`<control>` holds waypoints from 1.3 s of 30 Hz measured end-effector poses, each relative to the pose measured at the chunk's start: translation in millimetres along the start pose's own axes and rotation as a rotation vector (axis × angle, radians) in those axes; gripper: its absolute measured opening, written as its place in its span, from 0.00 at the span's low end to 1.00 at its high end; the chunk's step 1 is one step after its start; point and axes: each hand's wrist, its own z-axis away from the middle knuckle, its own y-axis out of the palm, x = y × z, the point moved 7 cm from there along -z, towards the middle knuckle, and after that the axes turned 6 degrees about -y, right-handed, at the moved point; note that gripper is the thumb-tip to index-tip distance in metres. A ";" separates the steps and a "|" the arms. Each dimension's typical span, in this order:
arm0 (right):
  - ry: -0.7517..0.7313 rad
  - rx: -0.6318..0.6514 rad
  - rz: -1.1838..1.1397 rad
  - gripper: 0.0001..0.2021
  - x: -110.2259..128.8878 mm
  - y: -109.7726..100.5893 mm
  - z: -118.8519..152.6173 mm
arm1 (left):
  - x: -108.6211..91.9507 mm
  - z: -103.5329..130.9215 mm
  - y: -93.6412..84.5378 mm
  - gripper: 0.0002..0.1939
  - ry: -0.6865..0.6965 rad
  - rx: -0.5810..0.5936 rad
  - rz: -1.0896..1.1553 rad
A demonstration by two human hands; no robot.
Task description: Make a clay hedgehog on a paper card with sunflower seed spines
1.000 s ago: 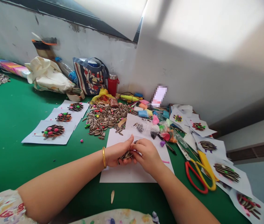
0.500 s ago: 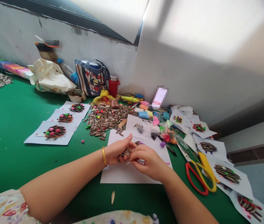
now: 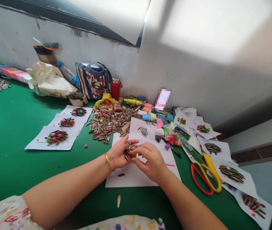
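Note:
My left hand, with a gold bangle at the wrist, is cupped palm up around a small heap of striped sunflower seeds. The fingertips of my right hand touch that heap from the right, with its thumb apart from the forefinger; no seed shows clearly in its grasp. Below both hands lies a white sheet of paper, and one dark seed rests on it near the left wrist. A pale seed is on the green table in front of the sheet.
Behind the sheet spreads a seed pile dotted with coloured bits. Finished seed pictures lie left and right. Red-and-yellow scissors, a black pen and clay packets are at the right. Bags and a red flask line the wall.
A dark seed now shows on the paper below my left hand. My right hand has shifted up and right, its thumb and forefinger now apart. The view has shifted slightly.

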 end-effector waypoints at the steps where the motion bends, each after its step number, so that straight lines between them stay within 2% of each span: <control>1: 0.001 0.000 0.043 0.07 0.3 2.5 0.3 | -1.2 1.0 0.4 0.22 0.023 0.003 0.015; 5: 0.026 0.021 0.148 0.06 0.5 11.5 0.1 | -4.0 3.6 0.7 0.22 0.078 0.008 0.080; 9: 0.052 -0.007 0.235 0.02 0.9 11.0 -2.9 | -3.6 6.1 3.9 0.22 0.084 0.021 0.128; 14: 0.134 -0.046 0.185 0.02 -7.6 5.1 -4.1 | -4.4 12.7 8.4 0.21 0.097 0.016 0.151; 16: 0.176 -0.049 0.144 0.05 -12.8 3.7 -3.8 | -5.7 13.7 7.3 0.21 0.109 0.004 0.166; 20: 0.238 -0.017 0.101 0.19 -19.8 3.6 -5.0 | -7.2 10.9 3.8 0.21 0.118 0.009 0.175; 22: 0.261 0.017 0.109 0.21 -21.7 4.0 -6.2 | -7.9 9.4 2.2 0.21 0.124 0.005 0.167; 27: 0.243 0.026 0.134 0.13 -22.4 0.5 -9.3 | -7.9 10.4 0.5 0.21 0.128 -0.032 0.139; 31: 0.180 -0.012 0.105 0.06 -23.1 -5.5 -11.0 | -5.9 11.0 2.8 0.20 0.113 -0.002 0.147; 37: 0.219 -0.078 0.078 0.08 -32.2 -22.3 -7.8 | -6.4 10.2 1.6 0.17 0.113 0.000 0.204; 39: 0.207 -0.066 0.065 0.07 -30.9 -22.3 -7.0 | -5.6 9.7 3.9 0.19 0.095 0.035 0.177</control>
